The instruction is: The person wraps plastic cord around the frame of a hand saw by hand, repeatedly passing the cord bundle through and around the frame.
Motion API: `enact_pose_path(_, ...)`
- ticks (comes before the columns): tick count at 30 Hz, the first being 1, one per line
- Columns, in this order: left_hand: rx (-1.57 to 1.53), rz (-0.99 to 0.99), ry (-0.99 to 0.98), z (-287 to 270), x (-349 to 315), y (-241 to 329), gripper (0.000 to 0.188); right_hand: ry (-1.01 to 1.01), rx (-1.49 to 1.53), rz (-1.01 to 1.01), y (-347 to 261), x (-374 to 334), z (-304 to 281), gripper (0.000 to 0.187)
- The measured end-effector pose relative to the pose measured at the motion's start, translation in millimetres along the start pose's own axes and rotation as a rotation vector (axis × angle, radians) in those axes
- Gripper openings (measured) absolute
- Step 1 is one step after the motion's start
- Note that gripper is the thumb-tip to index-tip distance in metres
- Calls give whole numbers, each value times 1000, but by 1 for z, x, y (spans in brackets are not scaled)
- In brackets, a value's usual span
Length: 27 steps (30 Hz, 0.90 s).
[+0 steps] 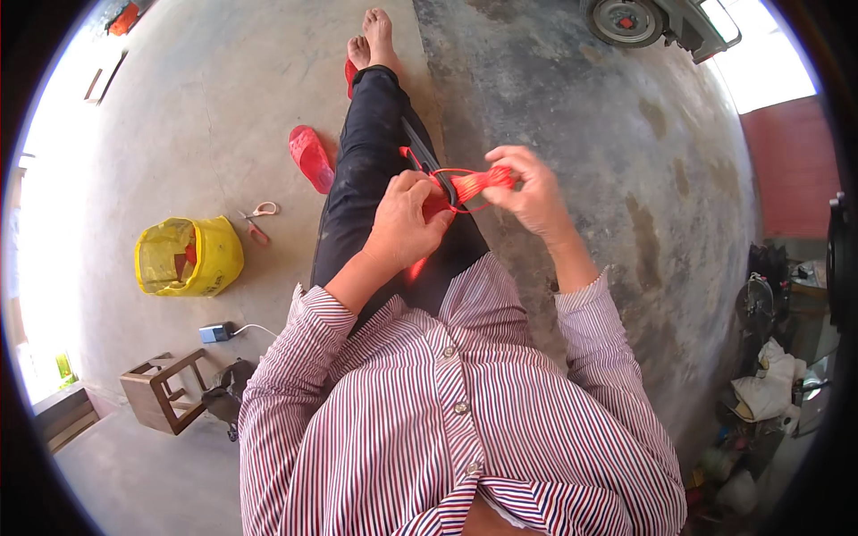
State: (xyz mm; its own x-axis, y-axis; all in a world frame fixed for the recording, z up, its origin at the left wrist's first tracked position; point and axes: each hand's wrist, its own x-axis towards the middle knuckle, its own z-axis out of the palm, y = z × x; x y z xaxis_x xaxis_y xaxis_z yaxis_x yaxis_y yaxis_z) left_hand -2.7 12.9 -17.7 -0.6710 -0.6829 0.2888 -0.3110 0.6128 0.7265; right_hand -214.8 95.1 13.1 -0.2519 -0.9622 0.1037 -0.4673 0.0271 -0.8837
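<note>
Over my lap, my right hand (534, 195) pinches one end of a bundle of bright red-orange cord (474, 184). A thin red loop stands out around the bundle. My left hand (404, 219) is closed at the bundle's other end, its fingers bent against red material, and I cannot make out exactly what is inside the grip. A dark, narrow curved strip (422, 148) runs along my thigh and meets the cord between the hands. Part of the red material is hidden under the left fingers.
To the left on the concrete floor are a yellow bag (219, 257), scissors (258, 221), a red slipper (310, 159), a small block with a white cable (215, 333) and a wooden stool (159, 393). A vehicle wheel (626, 20) stands far right; clutter (767, 384) lies at right.
</note>
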Motion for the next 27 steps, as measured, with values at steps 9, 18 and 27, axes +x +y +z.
enact_pose_path(9, -503, -382, -147, 13, -10, 2, 21, -204, 1368, 69, -52, -44, -14, 34)
enact_pose_path(18, -385, -486, -191, 25, -1, 12, 28, -407, 1065, 113, -132, -90, 12, 35)
enact_pose_path(27, -511, -252, 10, 15, 5, 30, 16, -546, 711, -870, -141, -21, -53, 20)
